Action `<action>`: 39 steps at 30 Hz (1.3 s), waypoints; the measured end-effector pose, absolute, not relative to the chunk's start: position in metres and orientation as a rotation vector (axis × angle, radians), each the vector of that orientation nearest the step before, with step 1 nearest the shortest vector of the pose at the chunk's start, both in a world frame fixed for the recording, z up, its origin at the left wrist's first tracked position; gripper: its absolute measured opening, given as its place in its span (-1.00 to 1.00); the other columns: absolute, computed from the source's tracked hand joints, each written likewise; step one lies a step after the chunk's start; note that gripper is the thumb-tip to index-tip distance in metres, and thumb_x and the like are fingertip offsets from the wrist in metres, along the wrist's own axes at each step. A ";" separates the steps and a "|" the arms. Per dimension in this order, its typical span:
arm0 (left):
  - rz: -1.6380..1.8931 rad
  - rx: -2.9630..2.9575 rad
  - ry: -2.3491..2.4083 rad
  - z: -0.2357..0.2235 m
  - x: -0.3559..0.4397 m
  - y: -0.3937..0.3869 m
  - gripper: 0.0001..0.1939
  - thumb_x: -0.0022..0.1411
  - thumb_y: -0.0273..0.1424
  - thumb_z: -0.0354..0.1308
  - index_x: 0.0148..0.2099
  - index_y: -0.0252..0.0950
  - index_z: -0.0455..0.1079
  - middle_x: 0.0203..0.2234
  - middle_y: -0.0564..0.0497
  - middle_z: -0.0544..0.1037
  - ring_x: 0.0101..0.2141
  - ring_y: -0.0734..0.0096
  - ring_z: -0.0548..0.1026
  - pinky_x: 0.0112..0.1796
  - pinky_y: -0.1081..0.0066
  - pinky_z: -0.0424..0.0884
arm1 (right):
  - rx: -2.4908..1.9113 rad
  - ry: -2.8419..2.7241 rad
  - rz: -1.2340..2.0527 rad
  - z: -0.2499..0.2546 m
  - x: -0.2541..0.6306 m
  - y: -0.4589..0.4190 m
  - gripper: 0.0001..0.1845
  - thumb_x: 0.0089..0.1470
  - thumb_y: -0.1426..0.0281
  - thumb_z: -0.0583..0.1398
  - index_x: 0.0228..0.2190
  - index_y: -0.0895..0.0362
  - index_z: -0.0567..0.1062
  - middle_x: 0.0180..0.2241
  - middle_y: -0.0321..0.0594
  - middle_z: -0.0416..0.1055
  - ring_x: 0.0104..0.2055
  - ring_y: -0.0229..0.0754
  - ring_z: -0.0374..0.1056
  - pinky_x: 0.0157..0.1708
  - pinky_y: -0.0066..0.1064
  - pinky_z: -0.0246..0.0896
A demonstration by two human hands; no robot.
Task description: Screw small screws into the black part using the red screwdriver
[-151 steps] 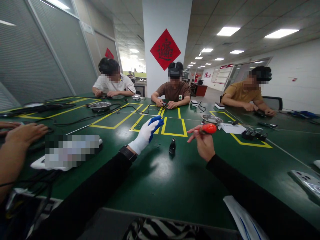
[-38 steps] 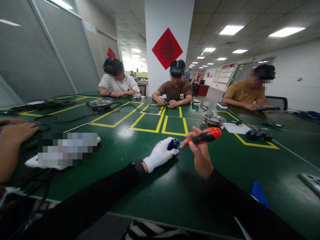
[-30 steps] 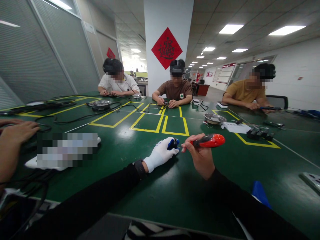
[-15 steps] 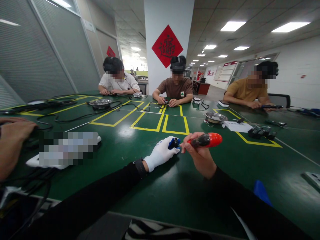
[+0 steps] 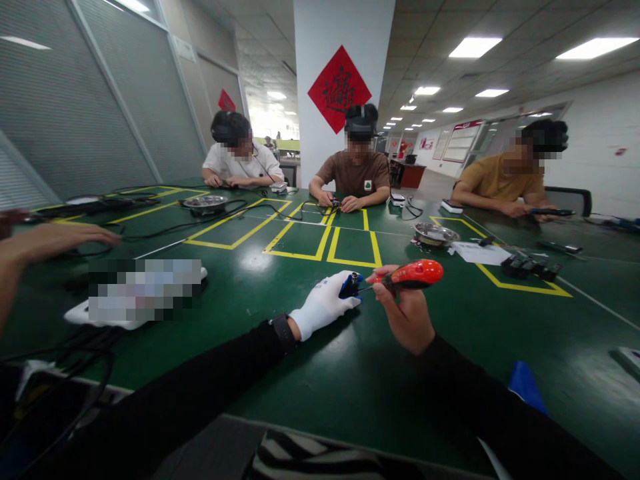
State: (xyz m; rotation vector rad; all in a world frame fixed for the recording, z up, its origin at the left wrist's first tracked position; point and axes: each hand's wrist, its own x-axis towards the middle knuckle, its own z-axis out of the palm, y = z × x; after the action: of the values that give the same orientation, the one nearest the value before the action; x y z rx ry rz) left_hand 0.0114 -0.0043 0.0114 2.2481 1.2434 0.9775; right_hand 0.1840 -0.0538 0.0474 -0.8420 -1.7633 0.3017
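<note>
Green table [image 5: 310, 387], yellow tape outlines [image 5: 295, 255] on it. Steel bowl [image 5: 437, 239] on the right, paper sheet [image 5: 480, 253] just beside it; second steel bowl [image 5: 204, 209] far left, near a black cable bundle [image 5: 107, 202]. White slab [image 5: 95, 315] near left, top pixelated. Three people seated opposite, all in black headsets: white tee [image 5: 245, 167], brown tee [image 5: 353, 175], mustard tee [image 5: 500, 175]. White column [image 5: 345, 27] behind, red diamond poster [image 5: 340, 90] on it.

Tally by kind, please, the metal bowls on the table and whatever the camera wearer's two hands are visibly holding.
Screwdriver, in the right hand: 1
Black part, in the left hand: 1
Metal bowls: 2
Total: 4
</note>
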 end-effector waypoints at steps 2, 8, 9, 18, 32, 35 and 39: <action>0.977 2.257 1.242 0.012 0.011 -0.005 -0.54 0.08 -0.29 0.20 0.06 -0.20 0.32 -0.07 -0.04 0.48 -0.08 0.17 0.45 -0.04 0.26 0.34 | -0.829 -1.756 0.296 0.046 0.183 -0.056 -0.88 0.16 0.37 0.11 -0.24 0.08 0.41 -0.26 -0.20 0.41 -0.32 -0.17 0.35 -0.26 -0.25 0.26; 1.007 2.285 1.232 0.012 0.011 -0.005 -0.54 0.08 -0.29 0.21 0.06 -0.20 0.32 -0.07 -0.04 0.49 -0.08 0.17 0.45 -0.04 0.26 0.35 | -0.792 -1.761 0.299 0.046 0.183 -0.056 -0.90 0.16 0.40 0.11 -0.24 0.09 0.39 -0.28 -0.21 0.40 -0.29 -0.17 0.36 -0.20 -0.23 0.26; 1.009 2.283 1.233 0.012 0.011 -0.005 -0.54 0.09 -0.29 0.21 0.06 -0.20 0.32 -0.07 -0.04 0.49 -0.08 0.17 0.45 -0.04 0.26 0.35 | -0.793 -1.760 0.305 0.045 0.184 -0.055 -0.89 0.16 0.40 0.11 -0.23 0.08 0.38 -0.28 -0.21 0.40 -0.28 -0.16 0.36 -0.20 -0.22 0.26; 1.013 2.256 1.205 0.016 0.011 -0.008 -0.59 0.13 -0.25 0.16 0.03 -0.21 0.33 -0.12 -0.03 0.51 -0.13 0.21 0.47 -0.09 0.30 0.37 | -0.785 -1.772 0.290 0.045 0.184 -0.056 -0.91 0.17 0.42 0.10 -0.25 0.09 0.37 -0.31 -0.22 0.39 -0.27 -0.16 0.35 -0.18 -0.23 0.23; 0.976 2.237 1.259 0.013 0.011 -0.003 -0.61 0.07 -0.24 0.19 -0.03 -0.21 0.36 -0.17 -0.01 0.53 -0.18 0.23 0.48 -0.12 0.30 0.38 | -0.703 -1.810 0.427 0.041 0.185 -0.055 -0.84 0.15 0.44 0.12 -0.19 0.07 0.32 -0.37 -0.27 0.36 -0.40 -0.22 0.33 -0.29 -0.26 0.26; 0.987 2.244 1.249 0.012 0.010 -0.003 -0.57 0.05 -0.26 0.22 0.00 -0.22 0.35 -0.12 -0.02 0.51 -0.13 0.21 0.47 -0.08 0.29 0.36 | -0.685 -1.813 0.451 0.040 0.185 -0.056 -0.85 0.15 0.44 0.11 -0.20 0.07 0.31 -0.39 -0.29 0.34 -0.43 -0.24 0.32 -0.31 -0.28 0.26; 0.993 2.266 1.239 0.011 0.010 -0.003 -0.58 0.07 -0.25 0.21 -0.01 -0.22 0.35 -0.13 -0.02 0.51 -0.14 0.21 0.47 -0.09 0.30 0.37 | -0.693 -1.806 0.454 0.040 0.186 -0.056 -0.86 0.15 0.44 0.11 -0.20 0.07 0.32 -0.36 -0.27 0.34 -0.42 -0.24 0.33 -0.31 -0.28 0.26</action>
State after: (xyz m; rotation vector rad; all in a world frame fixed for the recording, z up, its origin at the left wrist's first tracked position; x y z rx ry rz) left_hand 0.0097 -0.0027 0.0115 2.2655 1.2393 0.9933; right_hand 0.1859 -0.0557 0.0403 -0.6932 -1.8055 0.4540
